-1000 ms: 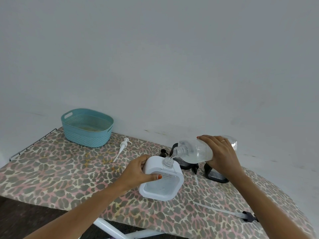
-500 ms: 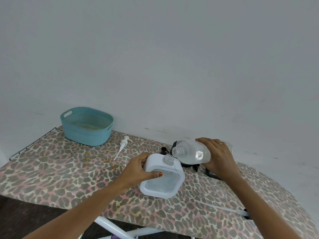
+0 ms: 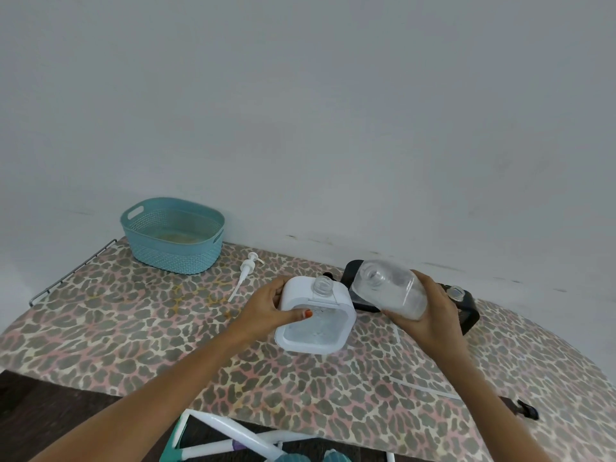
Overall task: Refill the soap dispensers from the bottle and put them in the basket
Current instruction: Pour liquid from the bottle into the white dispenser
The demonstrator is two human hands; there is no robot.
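Observation:
My left hand (image 3: 266,310) grips the left side of a white square soap dispenser (image 3: 316,323) that stands on the leopard-print board, its clear neck open with no pump on it. My right hand (image 3: 430,311) holds a clear refill bottle (image 3: 390,291) tilted up, its open mouth lifted to the right of the dispenser's neck and apart from it. Behind the bottle, partly hidden, stand two black dispensers: a black dispenser (image 3: 353,278) and a second black dispenser (image 3: 466,308). A white pump (image 3: 245,273) with its tube lies loose left of the white dispenser. The teal basket (image 3: 173,235) sits at the far left.
The leopard-print ironing board (image 3: 133,321) runs along a white wall; its front edge is close to me. A black pump with a clear tube (image 3: 520,408) lies at the right front. The board's white legs (image 3: 233,438) show below the edge.
The refill bottle has lifted off the white dispenser's neck and swung up and to the right, its mouth now raised. My left hand keeps the dispenser in place.

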